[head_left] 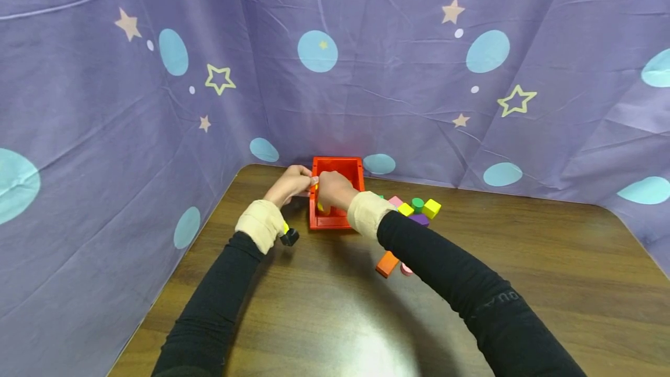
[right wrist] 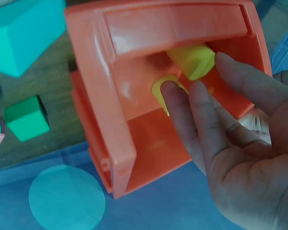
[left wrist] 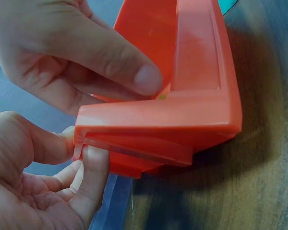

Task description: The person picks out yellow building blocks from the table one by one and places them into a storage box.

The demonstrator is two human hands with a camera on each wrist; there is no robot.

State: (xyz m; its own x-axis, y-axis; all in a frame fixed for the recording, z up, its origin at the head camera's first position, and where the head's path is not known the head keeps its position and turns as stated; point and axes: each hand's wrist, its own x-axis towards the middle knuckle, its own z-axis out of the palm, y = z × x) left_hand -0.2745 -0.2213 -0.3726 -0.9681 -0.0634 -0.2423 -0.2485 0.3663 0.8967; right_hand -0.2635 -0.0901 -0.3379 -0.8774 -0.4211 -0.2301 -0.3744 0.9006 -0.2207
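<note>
A red plastic bin [head_left: 330,223] stands at the back of the wooden table. My left hand [head_left: 292,184] pinches the bin's left rim between thumb and fingers; the left wrist view shows this grip [left wrist: 43,177] at the bin's corner. Inside the bin is my right hand [head_left: 335,189], reaching in from above. In the right wrist view, the thumb and a fingertip of that hand [right wrist: 245,148] pinch the end of a yellow block [right wrist: 194,60]. Beside it, a second yellow block [right wrist: 163,88] lies partly behind the fingers.
Right of the bin lie a green cylinder [head_left: 417,205], a yellow cube [head_left: 431,208], a purple block [head_left: 420,220] and a pink block [head_left: 395,201]. Nearer, an orange block [head_left: 387,264] and a pink round piece [head_left: 406,269] are partly behind the right sleeve. A patterned purple curtain [head_left: 398,103] hangs behind the table.
</note>
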